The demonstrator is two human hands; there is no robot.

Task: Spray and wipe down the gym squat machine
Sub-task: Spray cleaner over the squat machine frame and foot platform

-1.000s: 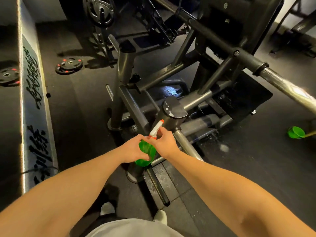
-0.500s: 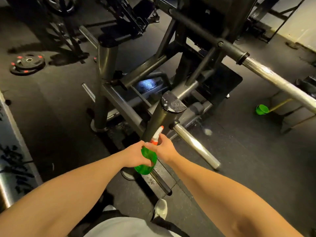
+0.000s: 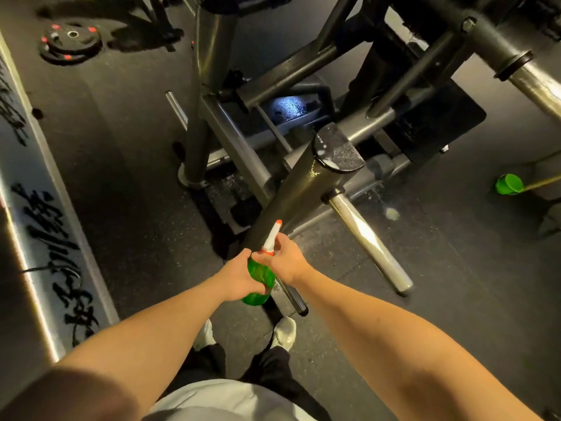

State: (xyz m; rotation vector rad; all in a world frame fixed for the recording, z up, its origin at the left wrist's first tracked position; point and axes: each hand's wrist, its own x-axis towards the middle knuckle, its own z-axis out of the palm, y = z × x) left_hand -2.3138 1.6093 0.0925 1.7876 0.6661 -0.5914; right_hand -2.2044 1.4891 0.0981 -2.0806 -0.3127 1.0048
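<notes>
The left hand [image 3: 238, 279] wraps the belly of the green bottle [image 3: 258, 276], fingers curled round it; the right hand [image 3: 287, 259] curls round the neck beneath the white sprayer [image 3: 272, 237], whose orange tip points at the slanted post [image 3: 299, 194] of the machine [image 3: 285, 74] — the same two-handed grip as half a second ago, the bottle still held low, just before the post's foot. What differs is the view: it has dipped, so both white shoes [image 3: 283, 331] now show below the hands, and more of the wall panel [image 3: 18, 189] shows at left. White foam flecks the post's black cap [image 3: 338, 150]; a chrome peg [image 3: 368, 243] juts right; plates [image 3: 71, 41] lie far left; a green cup [image 3: 508, 183] sits far right. The panel bears black brush characters — I cannot read them.
</notes>
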